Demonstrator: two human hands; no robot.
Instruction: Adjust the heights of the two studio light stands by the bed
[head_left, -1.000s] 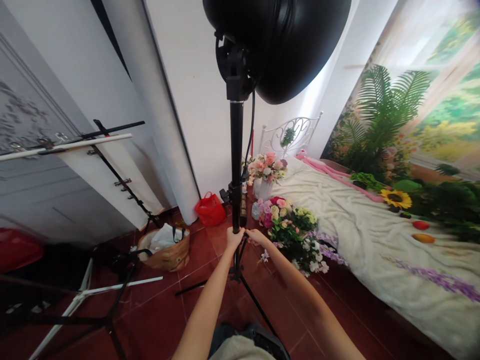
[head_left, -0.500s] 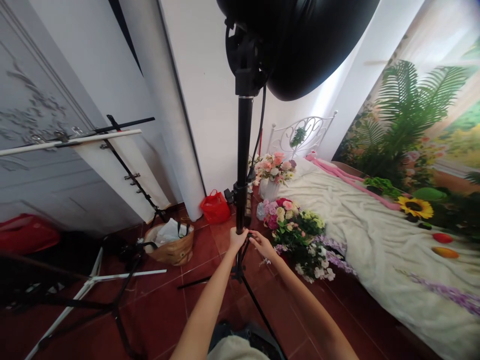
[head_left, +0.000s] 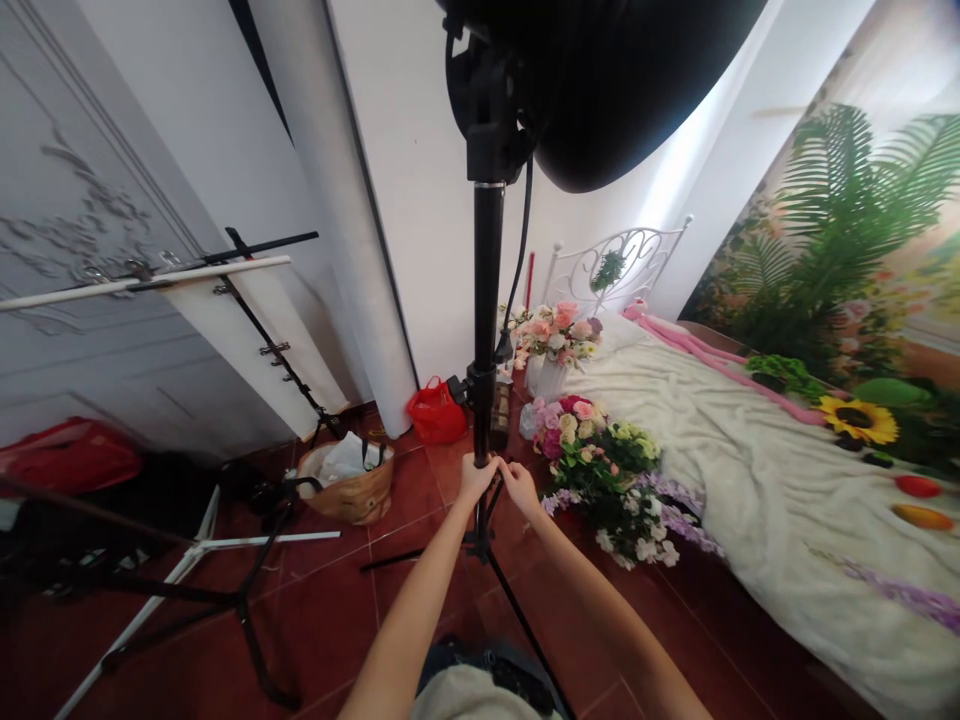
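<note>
A black light stand [head_left: 487, 280] rises upright in the centre of the head view, with a large black lamp head [head_left: 630, 90] at its top and thin tripod legs below. My left hand [head_left: 477, 478] is wrapped round the lower part of the pole. Just right of the pole, my right hand [head_left: 517, 482] has its fingers pinched together at the stand's collar; they cover whatever they grip there. A black cable [head_left: 523, 240] hangs beside the pole, and a clamp knob [head_left: 457, 390] sticks out on its left above my hands.
A bed with a cream blanket [head_left: 675, 400] stands at right, artificial flowers [head_left: 592, 440] beside it. Left of the stand are a red bag [head_left: 436, 412], a wicker basket [head_left: 352, 490] and a white stand's legs [head_left: 270, 541] on the tiled floor.
The view has shifted slightly, so the bed and flowers sit a little further right. My right hand's fingers have drawn closer together and nearer the pole; my left hand keeps its hold.
</note>
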